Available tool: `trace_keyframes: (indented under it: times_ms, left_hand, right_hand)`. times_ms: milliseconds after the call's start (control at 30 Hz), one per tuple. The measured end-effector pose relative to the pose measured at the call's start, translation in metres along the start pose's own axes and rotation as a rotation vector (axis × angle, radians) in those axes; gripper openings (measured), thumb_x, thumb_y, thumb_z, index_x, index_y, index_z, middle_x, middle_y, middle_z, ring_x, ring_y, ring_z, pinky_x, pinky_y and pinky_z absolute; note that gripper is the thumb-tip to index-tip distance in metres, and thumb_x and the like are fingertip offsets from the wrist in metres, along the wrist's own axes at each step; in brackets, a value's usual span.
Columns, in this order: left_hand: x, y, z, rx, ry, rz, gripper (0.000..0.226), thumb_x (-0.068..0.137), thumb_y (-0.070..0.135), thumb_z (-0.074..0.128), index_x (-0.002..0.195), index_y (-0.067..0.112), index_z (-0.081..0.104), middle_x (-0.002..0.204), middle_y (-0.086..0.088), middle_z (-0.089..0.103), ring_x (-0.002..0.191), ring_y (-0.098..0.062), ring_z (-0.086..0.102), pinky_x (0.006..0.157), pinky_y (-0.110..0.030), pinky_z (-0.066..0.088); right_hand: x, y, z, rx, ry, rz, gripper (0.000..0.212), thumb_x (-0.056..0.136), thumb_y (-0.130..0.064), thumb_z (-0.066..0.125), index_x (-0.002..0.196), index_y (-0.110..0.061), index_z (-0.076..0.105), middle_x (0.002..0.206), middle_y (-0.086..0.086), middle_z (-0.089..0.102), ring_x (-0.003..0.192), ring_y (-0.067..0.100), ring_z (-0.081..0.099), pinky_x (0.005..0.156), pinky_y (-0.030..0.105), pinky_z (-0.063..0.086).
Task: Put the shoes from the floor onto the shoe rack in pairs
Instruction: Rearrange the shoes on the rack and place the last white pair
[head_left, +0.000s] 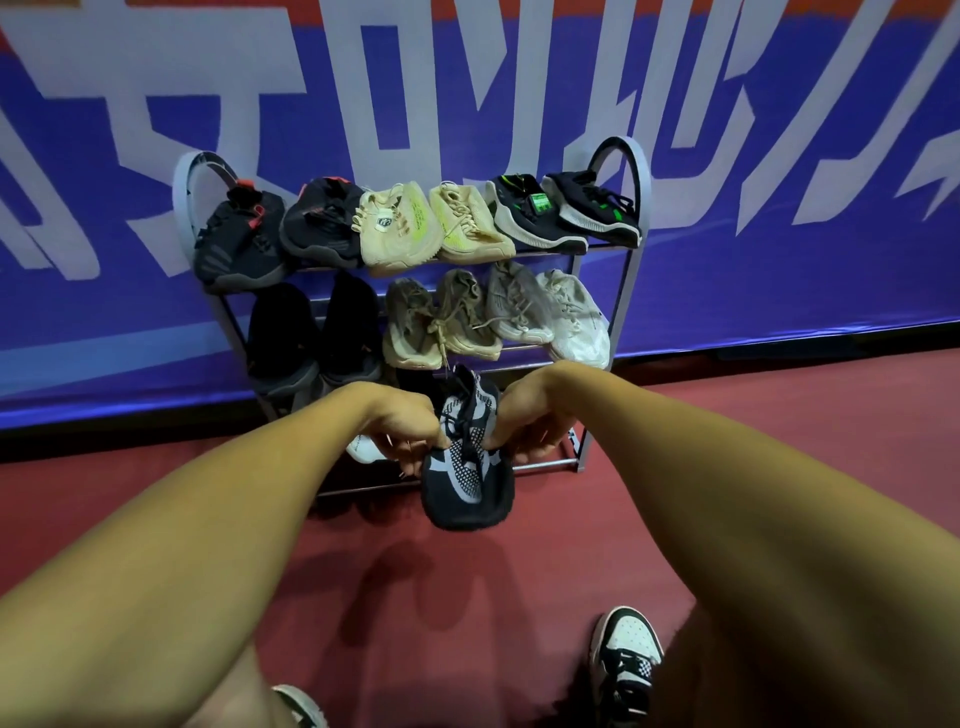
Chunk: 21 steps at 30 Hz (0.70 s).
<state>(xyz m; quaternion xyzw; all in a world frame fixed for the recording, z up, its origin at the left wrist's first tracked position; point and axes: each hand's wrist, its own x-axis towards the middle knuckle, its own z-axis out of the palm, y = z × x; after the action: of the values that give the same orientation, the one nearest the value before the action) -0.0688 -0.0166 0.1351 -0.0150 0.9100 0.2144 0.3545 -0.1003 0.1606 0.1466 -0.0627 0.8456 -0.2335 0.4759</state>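
A black and grey knit shoe (466, 467) hangs in front of the bottom tier of the shoe rack (628, 275). My left hand (402, 426) pinches its left side and my right hand (530, 415) grips its right side. The top shelf carries a black pair (280, 228), a cream pair (431, 228) and a black-green pair (566, 210). On the middle shelf sit a black pair (317, 332), a beige pair (441, 322) and a pale grey pair (550, 317). A white shoe toe (363, 448) shows on the bottom tier behind my left hand.
The rack stands against a blue wall banner (779, 156) with large white lettering. Red floor (467, 597) spreads in front. My own black and white sneaker (626, 654) is at the lower right, and another foot edge (301, 706) at the bottom.
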Motion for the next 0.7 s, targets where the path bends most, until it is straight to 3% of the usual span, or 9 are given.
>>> trace_keyframes:
  times_ms: [100, 167, 267, 400, 467, 567, 700]
  left_hand:
    - [-0.003, 0.0, 0.003, -0.066, 0.0, -0.028, 0.024, 0.096, 0.034, 0.052, 0.084, 0.014, 0.058, 0.07, -0.003, 0.061, 0.069, -0.018, 0.065, 0.056, -0.018, 0.044]
    - [-0.004, -0.001, 0.004, -0.115, -0.01, -0.049, 0.034, 0.095, 0.046, 0.049, 0.1, 0.016, 0.065, 0.079, -0.003, 0.065, 0.074, -0.018, 0.066, 0.062, -0.022, 0.046]
    - [-0.005, -0.001, 0.009, -0.169, -0.049, -0.088, 0.051, 0.095, 0.059, 0.045, 0.119, 0.017, 0.061, 0.082, -0.006, 0.071, 0.066, -0.017, 0.065, 0.055, -0.021, 0.041]
    - [0.011, -0.001, 0.026, -0.381, -0.043, -0.11, 0.034, 0.097, 0.033, 0.051, 0.122, 0.01, 0.057, 0.085, -0.008, 0.066, 0.061, -0.014, 0.064, 0.046, -0.019, 0.037]
    - [0.023, 0.0, 0.035, -0.544, 0.057, -0.076, 0.019, 0.096, 0.021, 0.054, 0.112, 0.009, 0.057, 0.072, -0.005, 0.058, 0.057, -0.013, 0.062, 0.044, -0.02, 0.037]
    - [0.033, 0.0, 0.036, -0.596, 0.168, -0.049, 0.006, 0.098, 0.013, 0.052, 0.095, 0.01, 0.057, 0.047, 0.003, 0.046, 0.057, -0.013, 0.058, 0.044, -0.02, 0.035]
    - [0.05, -0.012, 0.022, -0.625, 0.341, -0.091, 0.005, 0.093, 0.007, 0.051, 0.096, 0.01, 0.055, 0.068, -0.005, 0.045, 0.055, -0.013, 0.046, 0.048, -0.022, 0.035]
  right_hand:
    - [-0.004, 0.0, 0.002, 0.013, 0.057, 0.026, 0.026, 0.103, -0.014, 0.043, 0.081, -0.011, 0.057, 0.064, 0.002, 0.056, 0.057, 0.011, 0.051, 0.054, 0.022, 0.04]
    - [-0.003, 0.001, 0.002, 0.023, 0.088, 0.037, 0.028, 0.101, -0.009, 0.036, 0.08, -0.009, 0.054, 0.062, 0.004, 0.055, 0.057, 0.013, 0.048, 0.055, 0.024, 0.038]
    - [0.007, 0.005, 0.008, 0.011, 0.188, 0.01, 0.022, 0.096, -0.012, 0.04, 0.079, -0.012, 0.053, 0.068, 0.007, 0.05, 0.059, 0.017, 0.043, 0.059, 0.029, 0.036]
    - [0.032, 0.018, 0.016, 0.129, 0.392, -0.07, 0.028, 0.095, -0.014, 0.045, 0.068, -0.009, 0.05, 0.062, 0.009, 0.047, 0.048, 0.018, 0.039, 0.053, 0.024, 0.032]
    - [0.038, 0.027, 0.015, 0.216, 0.491, -0.101, 0.035, 0.1, -0.013, 0.043, 0.065, -0.009, 0.046, 0.058, 0.008, 0.044, 0.044, 0.017, 0.037, 0.041, 0.017, 0.026]
    - [0.049, 0.034, 0.013, 0.428, 0.544, -0.166, 0.033, 0.098, -0.009, 0.048, 0.065, -0.009, 0.047, 0.056, 0.006, 0.042, 0.036, 0.014, 0.038, 0.031, 0.01, 0.021]
    - [0.066, 0.032, 0.019, 0.931, 0.421, -0.218, 0.022, 0.093, -0.005, 0.058, 0.073, -0.012, 0.053, 0.065, 0.004, 0.048, 0.041, 0.012, 0.045, 0.032, 0.011, 0.032]
